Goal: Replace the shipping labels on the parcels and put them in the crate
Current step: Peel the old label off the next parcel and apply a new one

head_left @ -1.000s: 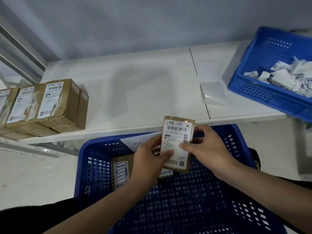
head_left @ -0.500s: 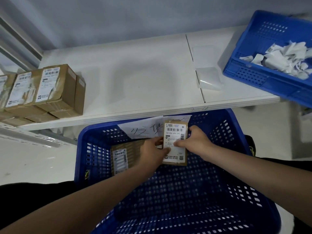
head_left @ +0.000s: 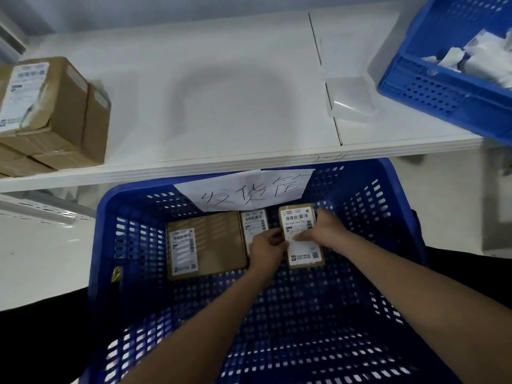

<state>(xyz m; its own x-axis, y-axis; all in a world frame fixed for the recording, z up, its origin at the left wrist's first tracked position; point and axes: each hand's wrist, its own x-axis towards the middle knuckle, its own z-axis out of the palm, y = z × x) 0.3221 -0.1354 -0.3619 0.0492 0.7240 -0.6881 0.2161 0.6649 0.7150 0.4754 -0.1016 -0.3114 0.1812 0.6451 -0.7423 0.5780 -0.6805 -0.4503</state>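
A small brown parcel [head_left: 303, 250] with a white shipping label sits low inside the blue crate [head_left: 393, 245], near its far wall. My left hand [head_left: 267, 249] grips its left edge and my right hand [head_left: 327, 231] holds its right side, fingers across the label. To its left, on the crate floor, lie a large flat labelled parcel [head_left: 210, 245] and a narrow labelled one [head_left: 253, 223], partly hidden by my left hand.
A handwritten paper sign [head_left: 249, 189] hangs on the crate's far wall. On the white table [head_left: 221, 92] a stack of labelled brown boxes [head_left: 52, 112] stands at the left. A second blue crate [head_left: 443, 87] with crumpled white labels sits at the right, beside a clear plastic tray [head_left: 350, 97].
Both hands have carried the small parcel from above the crate's rim down into the crate, beside the two parcels lying there.
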